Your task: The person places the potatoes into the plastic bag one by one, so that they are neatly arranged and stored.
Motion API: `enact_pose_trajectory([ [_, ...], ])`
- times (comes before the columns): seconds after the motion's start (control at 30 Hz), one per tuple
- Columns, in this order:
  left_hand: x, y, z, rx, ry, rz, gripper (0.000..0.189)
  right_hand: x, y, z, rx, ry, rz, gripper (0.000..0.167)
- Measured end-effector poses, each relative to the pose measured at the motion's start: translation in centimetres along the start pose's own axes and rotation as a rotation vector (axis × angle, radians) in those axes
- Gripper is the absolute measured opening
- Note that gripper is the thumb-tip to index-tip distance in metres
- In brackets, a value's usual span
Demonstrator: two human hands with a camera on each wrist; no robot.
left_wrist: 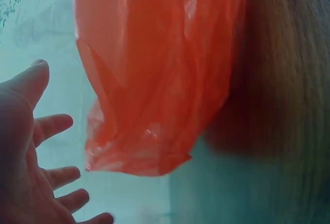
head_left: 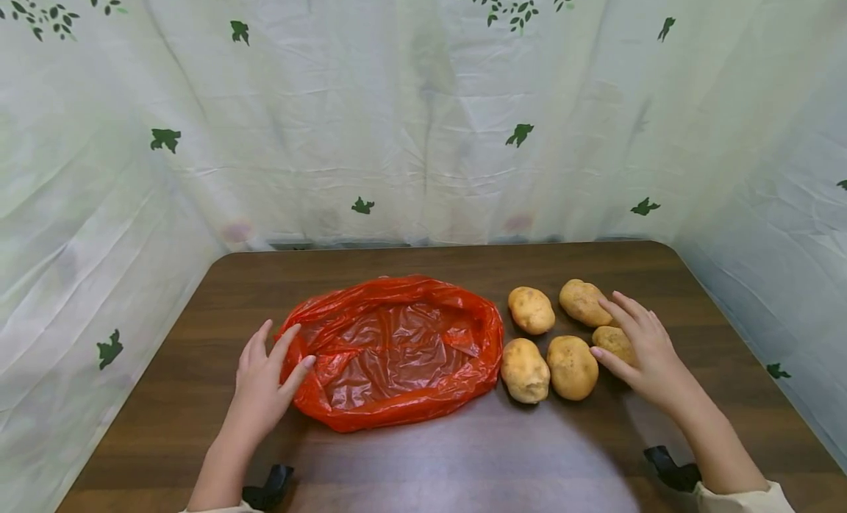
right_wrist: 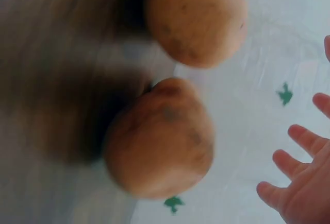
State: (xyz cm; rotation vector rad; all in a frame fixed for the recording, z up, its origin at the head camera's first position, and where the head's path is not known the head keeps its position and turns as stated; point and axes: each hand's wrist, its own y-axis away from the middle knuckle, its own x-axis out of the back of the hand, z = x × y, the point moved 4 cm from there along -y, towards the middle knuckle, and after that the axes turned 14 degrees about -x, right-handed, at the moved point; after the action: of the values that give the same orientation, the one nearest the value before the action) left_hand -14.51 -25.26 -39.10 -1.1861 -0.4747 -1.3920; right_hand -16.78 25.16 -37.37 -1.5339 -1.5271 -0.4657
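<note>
A red plastic bag (head_left: 404,351) lies on the table, its mouth spread wide and its rim rolled into a ring. My left hand (head_left: 265,377) is at the bag's left rim with fingers spread; the left wrist view shows those fingers beside the red plastic (left_wrist: 154,80), not gripping it. Several potatoes lie right of the bag, among them a front left one (head_left: 525,371) and a front middle one (head_left: 572,367). My right hand (head_left: 645,351) hovers over the rightmost potato (head_left: 613,344), fingers spread, holding nothing. In the right wrist view a potato (right_wrist: 162,141) sits apart from the fingers.
The brown wooden table (head_left: 463,461) has rounded far corners. A pale curtain (head_left: 423,131) with green leaf patterns hangs behind it and along both sides. Two more potatoes stand at the back, one nearer the bag (head_left: 531,310) and one farther right (head_left: 585,302). Dark straps (head_left: 671,469) sit at the wrists.
</note>
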Motion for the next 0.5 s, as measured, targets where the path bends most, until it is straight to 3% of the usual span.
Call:
enact_pose_trajectory([
  [0.2, -0.6, 0.3, -1.8, 0.048, 0.159, 0.000, 0.054, 0.3, 1.1, 2.5, -0.151, -0.142, -0.054, 0.063],
  [0.37, -1.1, 0.5, -3.1, 0.048, 0.320, -0.016, 0.049, -0.1, 1.6, 4.7, -0.197, -0.195, -0.093, 0.061],
  [0.5, -1.5, 0.8, -3.8, 0.082, 0.424, -0.033, 0.048, -0.5, 1.8, 6.0, -0.215, -0.194, -0.133, 0.058],
])
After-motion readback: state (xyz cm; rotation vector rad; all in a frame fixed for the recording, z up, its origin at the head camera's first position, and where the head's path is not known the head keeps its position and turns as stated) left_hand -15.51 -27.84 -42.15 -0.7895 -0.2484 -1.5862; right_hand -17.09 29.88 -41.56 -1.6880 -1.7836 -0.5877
